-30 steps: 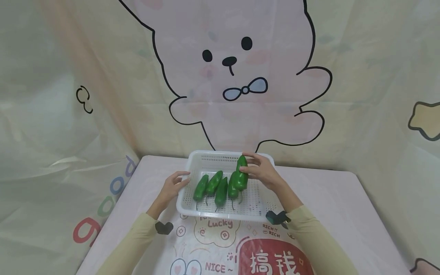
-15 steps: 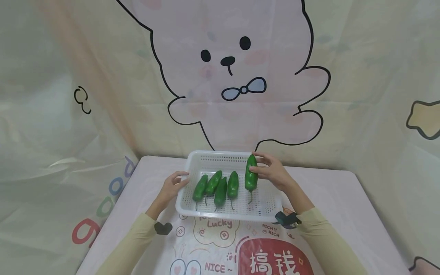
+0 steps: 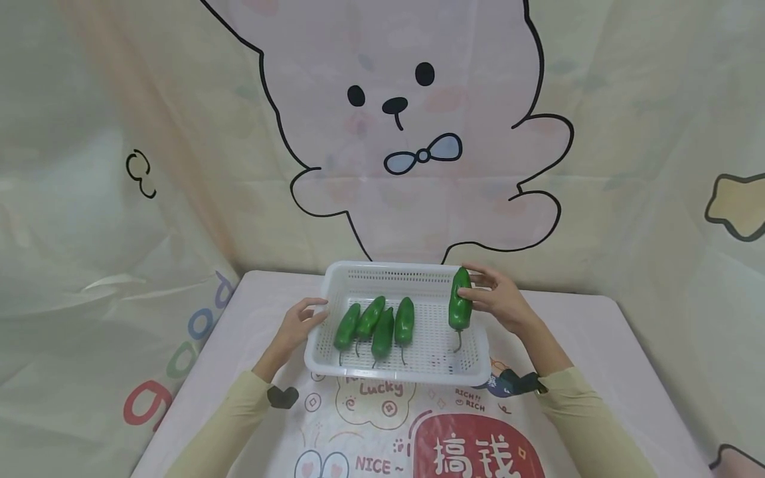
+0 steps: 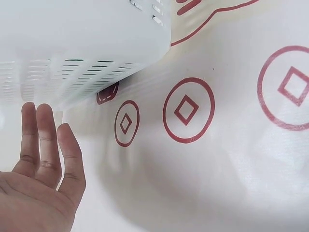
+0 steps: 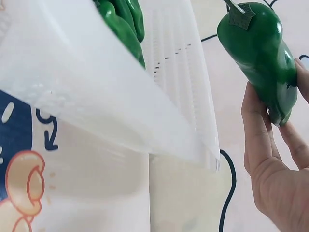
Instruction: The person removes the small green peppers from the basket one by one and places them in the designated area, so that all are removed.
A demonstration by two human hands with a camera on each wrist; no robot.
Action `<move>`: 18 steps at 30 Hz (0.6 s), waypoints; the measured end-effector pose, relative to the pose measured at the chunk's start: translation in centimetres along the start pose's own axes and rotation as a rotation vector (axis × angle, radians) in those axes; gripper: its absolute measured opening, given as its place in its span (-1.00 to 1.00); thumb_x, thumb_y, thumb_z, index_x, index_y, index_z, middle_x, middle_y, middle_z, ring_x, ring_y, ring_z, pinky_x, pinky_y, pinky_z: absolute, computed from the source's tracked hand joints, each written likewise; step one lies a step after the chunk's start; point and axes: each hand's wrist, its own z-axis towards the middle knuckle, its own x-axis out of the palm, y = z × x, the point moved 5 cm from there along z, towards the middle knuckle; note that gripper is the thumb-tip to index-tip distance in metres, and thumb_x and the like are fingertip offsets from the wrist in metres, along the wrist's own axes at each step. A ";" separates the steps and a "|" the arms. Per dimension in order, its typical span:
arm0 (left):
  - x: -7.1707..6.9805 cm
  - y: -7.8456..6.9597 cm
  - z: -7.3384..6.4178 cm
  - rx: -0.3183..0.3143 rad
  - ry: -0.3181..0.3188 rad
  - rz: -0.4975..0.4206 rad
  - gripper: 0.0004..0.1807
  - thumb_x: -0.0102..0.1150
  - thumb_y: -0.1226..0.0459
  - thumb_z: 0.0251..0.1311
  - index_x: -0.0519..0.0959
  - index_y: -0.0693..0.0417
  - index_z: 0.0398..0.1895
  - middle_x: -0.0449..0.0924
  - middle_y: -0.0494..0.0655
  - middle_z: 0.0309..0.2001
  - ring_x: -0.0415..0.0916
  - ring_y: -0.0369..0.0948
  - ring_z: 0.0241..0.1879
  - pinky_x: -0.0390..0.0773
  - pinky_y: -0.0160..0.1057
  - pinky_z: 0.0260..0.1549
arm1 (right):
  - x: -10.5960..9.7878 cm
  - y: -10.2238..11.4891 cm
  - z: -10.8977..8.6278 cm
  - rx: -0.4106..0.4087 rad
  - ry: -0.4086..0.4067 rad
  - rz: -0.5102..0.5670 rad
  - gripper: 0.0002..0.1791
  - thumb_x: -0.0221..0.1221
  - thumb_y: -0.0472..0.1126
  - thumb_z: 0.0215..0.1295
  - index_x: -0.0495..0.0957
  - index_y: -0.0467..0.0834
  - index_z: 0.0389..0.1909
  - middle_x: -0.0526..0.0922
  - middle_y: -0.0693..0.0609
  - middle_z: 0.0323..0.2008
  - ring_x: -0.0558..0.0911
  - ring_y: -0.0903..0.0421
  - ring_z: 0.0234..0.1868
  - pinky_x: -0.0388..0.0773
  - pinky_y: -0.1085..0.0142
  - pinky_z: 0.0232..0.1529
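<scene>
Grasping one green pepper [image 3: 460,305] in my right hand [image 3: 502,302]: thumb one side, fingers the other, up toward the pointed end, stem end hanging toward me. From the head view it overlaps the right end of the white basket [image 3: 391,378]; right wrist view shows it apart from the basket wall. Exact height over the base: can't tell. Left hand [image 3: 295,327] is at the basket's left side, fingers extended, no pepper in it; can't confirm whether the fingertips press the wall. Four more peppers [image 3: 404,321] lie on the basket floor, left and middle: three bunched toward my left hand, the fourth just to their right, stems all pointing my way. Bare perforated floor between that one and the held pepper. Basket sits on a pale table [image 3: 597,332] with red printing under its near edge, "Lucky" legible. Wall behind: big cartoon animal [image 3: 418,212], blue bow tie [image 3: 423,155]. Both sleeves [image 3: 224,425] pale yellow-green.
</scene>
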 end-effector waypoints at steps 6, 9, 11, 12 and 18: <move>0.0 0.1 0.1 -0.001 0.006 -0.005 -0.54 0.24 0.10 0.42 0.48 0.04 0.29 0.57 0.24 0.10 0.61 0.14 0.01 0.70 0.00 -0.11 | -2.0 0.0 -0.8 0.001 -0.029 0.002 -0.21 0.35 -0.34 0.33 0.20 -0.27 0.51 0.36 -0.37 0.26 0.61 0.01 0.09 0.67 0.10 0.02; 0.0 0.0 0.0 0.000 0.007 -0.010 -0.54 0.24 0.10 0.42 0.47 0.05 0.29 0.57 0.24 0.09 0.61 0.16 0.00 0.71 -0.01 -0.12 | -3.0 -0.1 -1.2 0.001 -0.044 -0.006 -0.22 0.33 -0.33 0.35 0.19 -0.29 0.51 0.36 -0.37 0.26 0.60 0.04 0.09 0.67 0.13 0.02; -0.1 0.0 -0.1 0.003 0.009 -0.017 -0.53 0.23 0.12 0.43 0.46 0.08 0.30 0.56 0.27 0.11 0.61 0.17 0.01 0.71 0.00 -0.13 | -3.4 -0.1 -1.4 0.005 -0.048 -0.012 -0.22 0.32 -0.33 0.36 0.19 -0.28 0.52 0.34 -0.38 0.27 0.59 0.05 0.10 0.67 0.15 0.02; -0.1 -0.1 -0.1 0.003 0.008 -0.016 -0.53 0.23 0.13 0.43 0.46 0.08 0.31 0.55 0.28 0.11 0.61 0.17 0.01 0.71 0.01 -0.13 | -3.7 -0.2 -1.6 0.008 -0.049 -0.018 -0.22 0.32 -0.32 0.36 0.19 -0.27 0.52 0.33 -0.38 0.28 0.58 0.05 0.10 0.67 0.16 0.02; 0.0 -0.1 -0.1 0.002 0.005 -0.009 -0.52 0.25 0.11 0.42 0.46 0.05 0.31 0.54 0.27 0.14 0.60 0.17 0.02 0.71 0.00 -0.12 | -5.1 -0.7 -2.2 0.023 -0.059 -0.034 -0.25 0.32 -0.30 0.37 0.24 -0.16 0.52 0.30 -0.38 0.29 0.58 0.07 0.09 0.67 0.21 0.01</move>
